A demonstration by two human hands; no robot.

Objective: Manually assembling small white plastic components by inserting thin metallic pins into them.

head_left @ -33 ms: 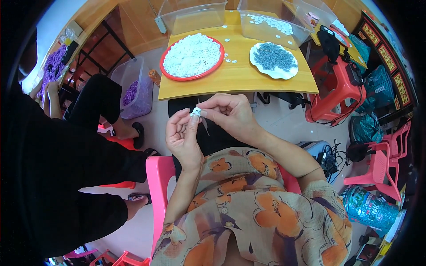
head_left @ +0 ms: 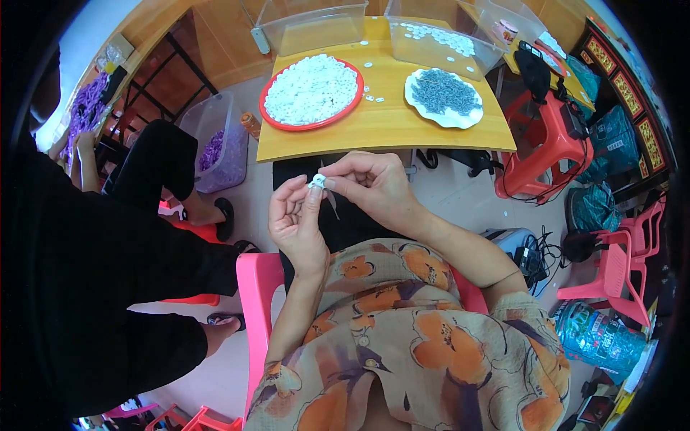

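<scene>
A small white plastic piece with a hole in it is held up over my lap, just off the table's front edge. My left hand pinches it from the left between thumb and fingers. From the right, the thumb and forefinger of my right hand close on the same piece; whether a smaller part is between them is hidden. On the table, a red round tray bears a heap of similar white pieces. To its right, a white wavy-rimmed plate carries many small grey, pin-like parts.
Clear plastic bins stand at the back of the yellow table, with a few loose white pieces between tray and plate. A red stool is at the right. A person in black sits close on my left, near purple items.
</scene>
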